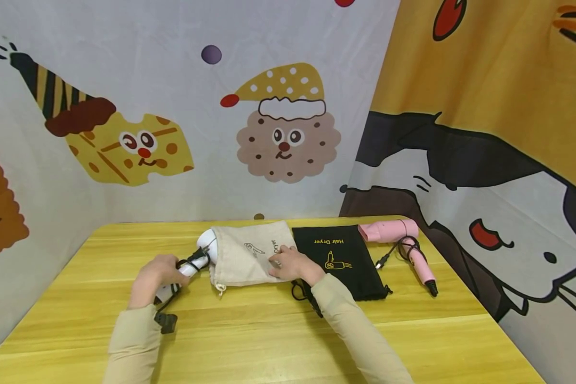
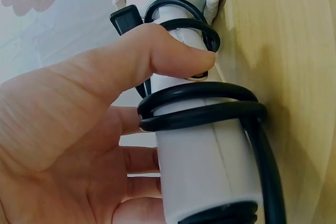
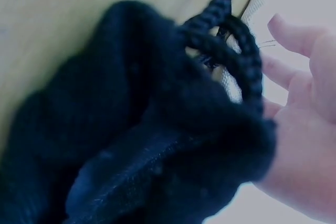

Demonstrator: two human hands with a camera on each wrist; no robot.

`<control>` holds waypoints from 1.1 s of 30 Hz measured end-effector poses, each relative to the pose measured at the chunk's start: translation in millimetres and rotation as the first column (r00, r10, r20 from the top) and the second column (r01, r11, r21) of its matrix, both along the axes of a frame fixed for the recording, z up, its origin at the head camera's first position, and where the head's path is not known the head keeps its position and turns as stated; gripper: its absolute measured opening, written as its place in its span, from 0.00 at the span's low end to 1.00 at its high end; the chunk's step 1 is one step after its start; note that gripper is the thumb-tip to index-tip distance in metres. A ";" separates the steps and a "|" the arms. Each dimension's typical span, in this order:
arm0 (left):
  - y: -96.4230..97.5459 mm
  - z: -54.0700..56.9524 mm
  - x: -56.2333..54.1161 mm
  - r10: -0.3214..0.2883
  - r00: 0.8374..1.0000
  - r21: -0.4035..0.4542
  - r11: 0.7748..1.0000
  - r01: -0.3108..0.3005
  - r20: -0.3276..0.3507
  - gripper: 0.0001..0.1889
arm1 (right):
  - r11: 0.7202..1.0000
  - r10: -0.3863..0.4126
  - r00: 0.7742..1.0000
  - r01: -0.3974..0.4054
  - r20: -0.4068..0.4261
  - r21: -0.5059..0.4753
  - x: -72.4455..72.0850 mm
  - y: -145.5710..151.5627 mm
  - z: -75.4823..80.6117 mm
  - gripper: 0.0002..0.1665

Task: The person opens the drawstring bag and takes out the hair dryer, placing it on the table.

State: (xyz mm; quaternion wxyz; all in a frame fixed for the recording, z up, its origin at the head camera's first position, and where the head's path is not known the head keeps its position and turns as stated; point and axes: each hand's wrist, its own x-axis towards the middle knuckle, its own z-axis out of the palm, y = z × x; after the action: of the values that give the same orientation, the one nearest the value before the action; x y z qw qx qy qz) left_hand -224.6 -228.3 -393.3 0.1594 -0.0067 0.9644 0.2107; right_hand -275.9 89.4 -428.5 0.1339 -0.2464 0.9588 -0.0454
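Note:
My left hand [image 1: 156,274] grips the handle of a white hair dryer [image 1: 207,239]. Thumb and fingers go round the handle [image 2: 205,156] in the left wrist view, between loops of its black cord [image 2: 199,108]. Part of the dryer's head is inside the mouth of a cream drawstring bag [image 1: 242,266], which hides the rest. Fingers spread, my right hand [image 1: 295,264] rests on the bag's far end, over its printed lettering. A black drawstring bag [image 1: 336,272] lies flat beside that hand and fills much of the right wrist view, blurred.
A pink hair dryer [image 1: 389,231] with its cord wound round the handle lies at the right of the wooden table [image 1: 249,341]. The white dryer's black plug [image 1: 167,322] lies near the left sleeve. A printed cloth [image 1: 173,202] hangs behind the table.

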 end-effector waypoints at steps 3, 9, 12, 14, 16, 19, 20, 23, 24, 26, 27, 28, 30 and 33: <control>-1.4 -0.3 0.8 0.001 1.000 0.004 1.000 -0.001 -0.007 0.23 | 1.000 0.010 1.000 -0.010 -0.020 0.008 0.4 -0.4 0.1 0.26; -6.2 -2.0 1.7 -0.007 1.000 0.002 1.000 0.007 -0.019 0.25 | 1.000 0.007 0.999 -0.007 -0.032 0.003 2.3 -0.6 1.2 0.27; -9.3 -2.1 2.6 -0.014 1.000 -0.005 1.000 0.014 -0.025 0.24 | 1.000 0.001 0.999 -0.001 -0.033 -0.004 2.4 -0.4 0.6 0.28; -11.7 -2.1 3.6 -0.012 1.000 -0.002 1.000 0.012 -0.028 0.24 | 1.000 0.000 0.999 0.000 -0.036 -0.003 2.1 -0.3 -0.1 0.28; -14.6 -1.9 4.9 -0.006 1.000 -0.001 1.000 0.006 -0.029 0.25 | 1.000 0.002 0.999 -0.002 -0.041 -0.002 1.9 0.0 -0.7 0.28; -19.4 -2.1 6.6 0.013 1.000 0.014 1.000 -0.013 -0.027 0.28 | 1.000 0.003 0.999 -0.003 -0.048 0.001 1.8 0.4 -1.4 0.28; -21.0 -2.4 7.1 0.019 0.999 0.018 1.000 -0.019 -0.028 0.28 | 1.000 0.002 0.999 -0.002 -0.051 0.003 1.8 0.6 -1.5 0.28; -25.3 -3.5 8.9 0.031 0.999 0.030 0.999 -0.030 -0.035 0.26 | 1.000 0.002 0.998 -0.001 -0.056 0.004 1.7 0.8 -1.7 0.28; -26.6 -4.0 9.5 0.036 0.999 0.036 0.999 -0.034 -0.036 0.24 | 1.000 0.002 0.998 -0.001 -0.057 0.004 1.8 0.8 -1.6 0.28; -29.1 -4.6 10.8 0.045 0.998 0.045 0.998 -0.043 -0.041 0.22 | 1.000 0.005 0.998 -0.005 -0.060 0.006 2.0 0.8 -1.3 0.28; -30.3 -4.9 11.4 0.050 0.998 0.049 0.998 -0.047 -0.043 0.22 | 1.000 0.008 0.998 -0.007 -0.061 0.007 2.2 0.7 -0.9 0.28; -31.5 -5.2 11.9 0.054 0.998 0.053 0.997 -0.052 -0.044 0.21 | 1.000 0.011 0.998 -0.011 -0.060 0.007 2.5 0.5 -0.6 0.28; -33.8 -5.6 12.7 0.067 0.997 0.063 0.996 -0.065 -0.041 0.21 | 1.000 0.022 0.998 -0.022 -0.065 0.010 2.5 0.2 -0.1 0.28; -37.2 -6.1 14.0 0.084 0.996 0.076 0.994 -0.081 -0.033 0.20 | 0.999 0.040 0.996 -0.038 -0.078 0.018 1.9 -0.2 -0.1 0.27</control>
State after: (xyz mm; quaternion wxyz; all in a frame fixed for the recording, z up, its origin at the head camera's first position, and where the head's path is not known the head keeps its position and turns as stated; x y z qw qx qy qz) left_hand -210.5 -265.6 -399.4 0.1332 -0.0367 0.9575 0.2533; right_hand -274.0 89.2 -428.6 0.0989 -0.2656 0.9587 -0.0250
